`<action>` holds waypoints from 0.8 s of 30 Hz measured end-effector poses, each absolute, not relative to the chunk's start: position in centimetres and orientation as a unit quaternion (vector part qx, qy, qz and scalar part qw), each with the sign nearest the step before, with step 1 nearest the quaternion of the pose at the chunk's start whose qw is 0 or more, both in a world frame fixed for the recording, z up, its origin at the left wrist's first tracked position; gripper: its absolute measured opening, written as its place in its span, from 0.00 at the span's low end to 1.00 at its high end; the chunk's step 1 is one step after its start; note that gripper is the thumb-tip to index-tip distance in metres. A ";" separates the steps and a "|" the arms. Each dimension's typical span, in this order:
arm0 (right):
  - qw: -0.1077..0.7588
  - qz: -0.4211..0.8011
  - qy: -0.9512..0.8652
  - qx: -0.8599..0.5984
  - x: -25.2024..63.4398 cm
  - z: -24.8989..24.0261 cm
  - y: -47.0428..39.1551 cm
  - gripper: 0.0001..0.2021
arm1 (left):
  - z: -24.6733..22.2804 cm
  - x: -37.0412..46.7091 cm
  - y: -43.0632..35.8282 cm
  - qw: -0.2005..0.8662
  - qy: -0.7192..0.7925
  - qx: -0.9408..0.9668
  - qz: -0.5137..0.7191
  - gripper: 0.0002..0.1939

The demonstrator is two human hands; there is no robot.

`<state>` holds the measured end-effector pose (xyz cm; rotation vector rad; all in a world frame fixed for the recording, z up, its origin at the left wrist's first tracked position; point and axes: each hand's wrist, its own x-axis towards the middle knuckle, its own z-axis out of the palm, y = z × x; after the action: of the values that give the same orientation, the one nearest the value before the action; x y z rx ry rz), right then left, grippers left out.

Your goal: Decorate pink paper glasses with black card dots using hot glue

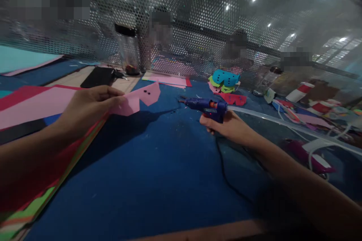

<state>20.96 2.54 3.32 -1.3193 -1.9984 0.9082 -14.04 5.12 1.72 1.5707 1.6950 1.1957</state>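
Note:
My left hand [87, 107] pinches one end of a pink paper mask [128, 106], which is held up off the blue tabletop. Two small dark dots show near the mask's free end. In my right hand [223, 124] is a blue hot glue gun [202, 106], its nozzle pointing left toward the mask with a gap between them. A long clear glue stick [268, 116] sticks out of the gun's back, and a dark cord [222, 165] hangs below it. Beyond the gun lie a red mask [234, 99] and a small pile topped by a blue mask [225, 78].
Stacked coloured sheets [36, 105] line the left side. A black phone-like object [97, 77] and a dark-lidded jar [128, 51] stand behind. A perforated metal screen [192, 11] closes the back, with people beyond. Tubing and a purple object [311, 156] clutter the right.

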 end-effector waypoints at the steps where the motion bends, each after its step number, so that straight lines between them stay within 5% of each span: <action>1: 0.289 0.340 -0.751 -0.486 20.8 3.6 1.8 0.17 | 1.7 -14.0 5.0 0.276 0.613 0.590 0.449 0.17; 10: 0.291 0.303 -0.778 -0.466 20.9 3.5 -2.1 0.19 | 0.8 -11.8 4.4 0.320 0.517 0.657 0.445 0.16; 24: 0.233 0.075 -0.866 -0.436 20.4 1.7 -1.5 0.15 | 0.7 -11.8 3.3 0.321 0.516 0.666 0.432 0.13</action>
<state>20.43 -1.52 1.71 -1.1985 -2.3779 0.2065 -11.76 3.26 0.66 1.7511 1.3557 1.1364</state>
